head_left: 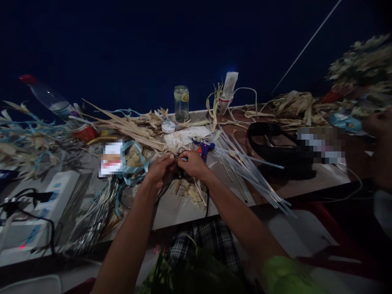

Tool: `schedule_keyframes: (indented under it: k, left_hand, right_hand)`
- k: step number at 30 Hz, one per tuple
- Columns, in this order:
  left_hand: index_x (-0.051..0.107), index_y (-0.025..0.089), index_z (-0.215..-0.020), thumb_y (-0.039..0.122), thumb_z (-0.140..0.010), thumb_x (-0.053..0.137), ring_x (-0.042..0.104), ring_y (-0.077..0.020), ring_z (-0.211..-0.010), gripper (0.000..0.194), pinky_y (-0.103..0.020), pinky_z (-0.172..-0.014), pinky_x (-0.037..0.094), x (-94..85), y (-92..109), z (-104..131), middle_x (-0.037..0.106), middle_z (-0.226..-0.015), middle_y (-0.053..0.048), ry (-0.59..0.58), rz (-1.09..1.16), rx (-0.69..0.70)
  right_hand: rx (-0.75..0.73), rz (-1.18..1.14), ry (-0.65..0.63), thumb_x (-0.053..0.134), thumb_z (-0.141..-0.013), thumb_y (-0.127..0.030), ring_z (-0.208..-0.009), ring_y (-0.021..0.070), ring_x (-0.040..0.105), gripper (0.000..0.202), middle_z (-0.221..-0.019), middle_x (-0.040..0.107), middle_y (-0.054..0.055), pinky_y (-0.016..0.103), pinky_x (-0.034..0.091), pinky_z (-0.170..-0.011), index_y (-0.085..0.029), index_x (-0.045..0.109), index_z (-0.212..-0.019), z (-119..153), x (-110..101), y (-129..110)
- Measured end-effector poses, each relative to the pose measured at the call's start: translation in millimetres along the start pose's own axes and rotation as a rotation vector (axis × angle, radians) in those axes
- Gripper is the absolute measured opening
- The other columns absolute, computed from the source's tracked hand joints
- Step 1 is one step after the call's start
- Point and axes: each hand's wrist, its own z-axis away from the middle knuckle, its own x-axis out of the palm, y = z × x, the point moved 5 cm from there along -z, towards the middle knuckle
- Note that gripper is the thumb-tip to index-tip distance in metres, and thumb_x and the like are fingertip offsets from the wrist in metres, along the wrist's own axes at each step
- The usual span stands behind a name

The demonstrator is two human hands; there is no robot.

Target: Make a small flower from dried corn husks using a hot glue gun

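Two hands meet over the middle of the desk (183, 212). The left hand (161, 170) and the right hand (191, 162) each have a pinching grip on one small thing (180, 157) between them. It shows a bit of light blue, but the fingers hide most of it, so it may be a piece of ribbon; I cannot tell for sure. It sits just above the desk, right beside one blue glue gun (203, 148).

One glass jar (181, 103) stands at the back edge. One bunch of clear sticks (245, 167) lies to the right, too many and too blurry to count. One black strap (275, 151) curls past them. Light blue ribbon (133, 167) loops by the left hand. Dry husks (131, 128) lie in heaps. One white power strip (45, 204) is at the left, partly cut off. One plastic bottle (49, 98) lies far left, dim in the dark. Another person's hand (378, 122) shows at the right edge, cut off. Two spots on the desk are blurred out.
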Motion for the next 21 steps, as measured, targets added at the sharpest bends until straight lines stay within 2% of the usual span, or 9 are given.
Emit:
schedule_keyframes:
  k: [7,10,14,18,21]
  left_hand:
    - [0.050,0.014,-0.070,0.019,-0.054,0.072,0.033,0.0001,-0.042,0.027,-0.018,-0.047,0.033,1.1,1,1,0.048,-0.059,0.006,0.017,0.099,-0.008]
    - [0.047,0.014,-0.067,0.022,-0.053,0.073,0.031,0.0005,-0.041,0.030,-0.018,-0.044,0.030,-1.1,2,0,0.050,-0.060,0.005,0.036,0.048,0.007]
    - [0.044,0.016,-0.064,0.029,-0.052,0.073,0.032,-0.0019,-0.042,0.034,-0.018,-0.044,0.028,-4.4,3,-1,0.043,-0.053,0.007,0.061,-0.060,0.012]
    - [0.044,0.016,-0.060,0.032,-0.052,0.072,0.034,-0.0032,-0.042,0.033,-0.019,-0.044,0.028,-9.1,1,-2,0.042,-0.050,0.007,0.088,-0.108,0.009]
    - [0.048,0.016,-0.060,0.033,-0.053,0.072,0.041,-0.0052,-0.044,0.031,-0.020,-0.045,0.030,-14.5,-1,-4,0.046,-0.051,0.005,0.154,-0.148,0.004]
  right_hand:
    - [0.020,-0.154,-0.055,0.052,-0.067,-0.026,-0.066,0.0116,0.055,0.019,-0.071,0.063,0.001,0.022,0.041,-0.062,-0.013,0.063,-0.076,0,2,-1]
    - [-0.001,-0.154,-0.042,0.052,-0.067,-0.025,-0.066,0.0112,0.054,0.018,-0.071,0.062,0.001,0.021,0.041,-0.062,-0.013,0.063,-0.075,-2,2,-1]
    - [-0.101,-0.108,-0.043,0.049,-0.069,-0.022,-0.066,0.0102,0.052,0.016,-0.067,0.060,0.000,0.021,0.040,-0.063,-0.013,0.062,-0.068,-2,3,-4]
    - [-0.162,-0.085,-0.092,0.049,-0.069,-0.020,-0.068,0.0110,0.053,0.016,-0.070,0.062,-0.001,0.021,0.039,-0.065,-0.016,0.064,-0.074,0,6,-6]
    - [-0.164,-0.080,-0.119,0.048,-0.070,-0.021,-0.069,0.0115,0.054,0.018,-0.072,0.063,-0.001,0.022,0.040,-0.065,-0.017,0.064,-0.078,1,8,-6]
